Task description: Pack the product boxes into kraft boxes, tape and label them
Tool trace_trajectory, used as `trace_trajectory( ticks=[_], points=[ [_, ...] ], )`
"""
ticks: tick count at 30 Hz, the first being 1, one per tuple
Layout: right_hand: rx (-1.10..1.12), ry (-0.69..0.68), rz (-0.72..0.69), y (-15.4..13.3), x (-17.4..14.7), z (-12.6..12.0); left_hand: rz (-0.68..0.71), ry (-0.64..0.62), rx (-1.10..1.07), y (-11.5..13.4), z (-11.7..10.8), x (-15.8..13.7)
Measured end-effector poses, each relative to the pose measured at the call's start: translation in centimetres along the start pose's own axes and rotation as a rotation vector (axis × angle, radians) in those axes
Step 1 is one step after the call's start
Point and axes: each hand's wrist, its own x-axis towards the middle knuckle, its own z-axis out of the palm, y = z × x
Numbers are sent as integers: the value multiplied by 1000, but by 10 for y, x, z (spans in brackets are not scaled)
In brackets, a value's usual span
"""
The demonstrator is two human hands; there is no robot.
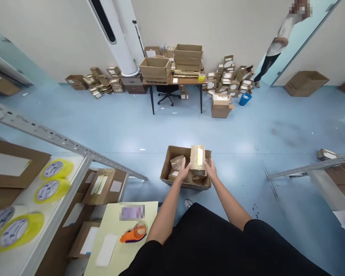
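Between my two hands is a small taped cardboard box [197,156] with a pale label strip on its top. My left hand [184,170] grips its left side, and my right hand [211,170] presses on its right side. The box is over a larger open cardboard carton [164,171] on the floor. Inside the carton, left of the held box, lies a smaller taped package [177,162]. Another small box with a white label [173,175] sits below that package. Part of the carton's inside is hidden by my hands and the held box.
A yellowish table [103,230] with an orange tape dispenser [133,233] is at my lower left. Metal shelving [60,142] with yellow tape rolls [52,189] stands left. Across the floor are a desk [186,81], piled boxes [228,80], a blue bin [245,99] and a person [277,40].
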Motion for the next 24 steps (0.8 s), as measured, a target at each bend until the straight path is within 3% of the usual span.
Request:
trace_trajectory(
  ticks=[2,4,7,13,17,24],
  points=[
    [-17,119,69,-4,24,-26,25,-21,1,12,5,15],
    [-1,165,43,-6,37,-42,38,-22,-16,19,4,21],
    [62,140,-29,-9,38,-41,22,38,-47,20,-1,19],
    [169,-111,-153,-24,13,14,71,149,-94,16,-15,-3],
    [162,-289,-245,-39,-11,58,130,256,-98,10,-36,-27],
    [102,-602,-371,-63,-85,129,212,506,-165,-9,-95,-107]
  ],
)
